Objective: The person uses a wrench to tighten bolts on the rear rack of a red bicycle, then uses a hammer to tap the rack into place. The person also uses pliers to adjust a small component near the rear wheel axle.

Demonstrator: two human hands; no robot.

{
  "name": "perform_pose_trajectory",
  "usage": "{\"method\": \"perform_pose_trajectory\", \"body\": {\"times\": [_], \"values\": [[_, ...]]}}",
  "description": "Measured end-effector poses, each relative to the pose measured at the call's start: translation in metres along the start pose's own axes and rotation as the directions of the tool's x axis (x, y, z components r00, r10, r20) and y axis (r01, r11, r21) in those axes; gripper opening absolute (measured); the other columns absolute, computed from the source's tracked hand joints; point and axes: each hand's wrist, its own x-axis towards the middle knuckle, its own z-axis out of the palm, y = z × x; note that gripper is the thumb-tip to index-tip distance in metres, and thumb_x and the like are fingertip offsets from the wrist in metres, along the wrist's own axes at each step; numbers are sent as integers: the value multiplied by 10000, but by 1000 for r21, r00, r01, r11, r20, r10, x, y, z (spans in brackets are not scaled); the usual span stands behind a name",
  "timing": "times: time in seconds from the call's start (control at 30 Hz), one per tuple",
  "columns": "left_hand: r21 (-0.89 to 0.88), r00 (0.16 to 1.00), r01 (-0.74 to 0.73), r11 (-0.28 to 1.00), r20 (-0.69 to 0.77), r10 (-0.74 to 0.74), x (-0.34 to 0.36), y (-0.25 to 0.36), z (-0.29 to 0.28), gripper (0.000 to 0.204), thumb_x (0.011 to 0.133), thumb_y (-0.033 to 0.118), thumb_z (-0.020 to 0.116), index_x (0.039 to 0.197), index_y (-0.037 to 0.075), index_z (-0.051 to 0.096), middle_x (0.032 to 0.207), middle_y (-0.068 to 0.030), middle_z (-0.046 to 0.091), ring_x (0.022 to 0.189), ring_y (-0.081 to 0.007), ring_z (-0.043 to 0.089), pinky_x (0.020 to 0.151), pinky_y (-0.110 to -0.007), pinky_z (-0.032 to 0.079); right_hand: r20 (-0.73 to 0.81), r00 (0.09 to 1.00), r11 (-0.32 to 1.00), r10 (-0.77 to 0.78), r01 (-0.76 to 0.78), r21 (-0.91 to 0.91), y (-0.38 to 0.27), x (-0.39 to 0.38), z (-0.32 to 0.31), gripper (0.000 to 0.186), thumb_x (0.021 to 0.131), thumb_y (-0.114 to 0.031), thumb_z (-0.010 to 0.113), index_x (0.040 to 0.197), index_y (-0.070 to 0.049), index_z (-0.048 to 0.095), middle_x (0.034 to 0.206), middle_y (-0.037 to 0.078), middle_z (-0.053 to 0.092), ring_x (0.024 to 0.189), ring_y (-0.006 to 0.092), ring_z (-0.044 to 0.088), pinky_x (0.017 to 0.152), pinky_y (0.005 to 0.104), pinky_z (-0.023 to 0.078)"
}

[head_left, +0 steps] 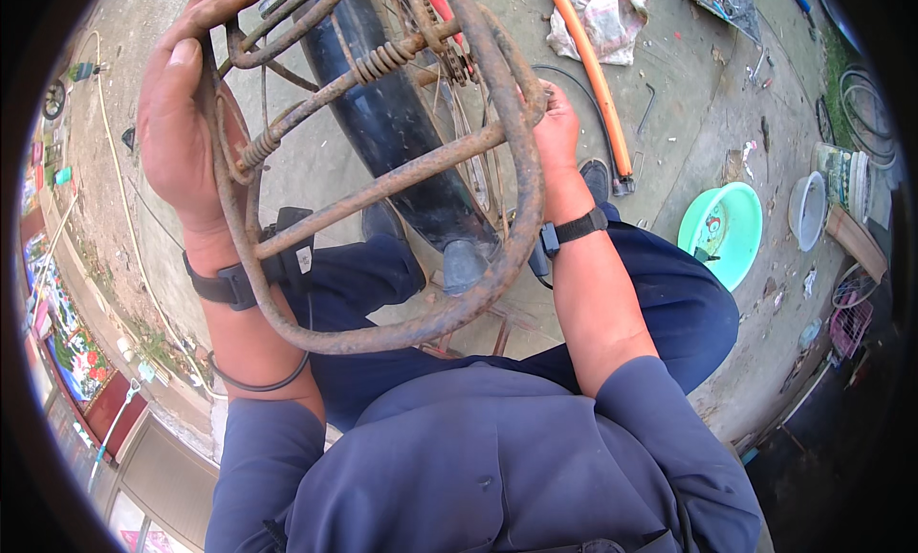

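Observation:
A rusty bicycle rear rack (382, 182) with coiled springs fills the upper middle, above a black rear mudguard (378, 103). My left hand (180, 132) presses its palm along the rack's left side, thumb up and fingers bent over the far part of the frame. On the other side, my right hand (557, 127) is closed with its fingertips just behind the rack's right rail, close to the wheel. The rail hides part of those fingers, and what they pinch cannot be made out. A grey flap (465, 266) hangs at the mudguard's near end.
An orange tube (588, 65) and a black hose lie right of the bicycle, beside a crumpled whitish cloth sack (607, 22). A green basin (722, 232) stands further right, near a pale bucket (808, 210). My legs (669, 280) are bent either side of the wheel.

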Motion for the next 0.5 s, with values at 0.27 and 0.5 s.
{"method": "perform_pose_trajectory", "body": {"times": [0.27,0.5], "values": [[34,1000,-5,999,-20,5,0,3,4,459,1043,229,328,1261,-90,575,1315,-316,568,1384,-388,425,1187,-448,268,20,993,981,118,-120,156,-4,11,-1,201,973,-192,655,1071,-18,628,918,109,705,775,201,710,660,278,570],[128,998,-56,990,13,55,0,2,3,472,1047,237,318,1253,-95,583,1307,-316,574,1384,-395,425,1190,-454,262,106,981,963,165,-184,198,1,22,4,250,1011,-241,594,1095,-6,584,913,124,697,764,215,712,650,292,581]]}}
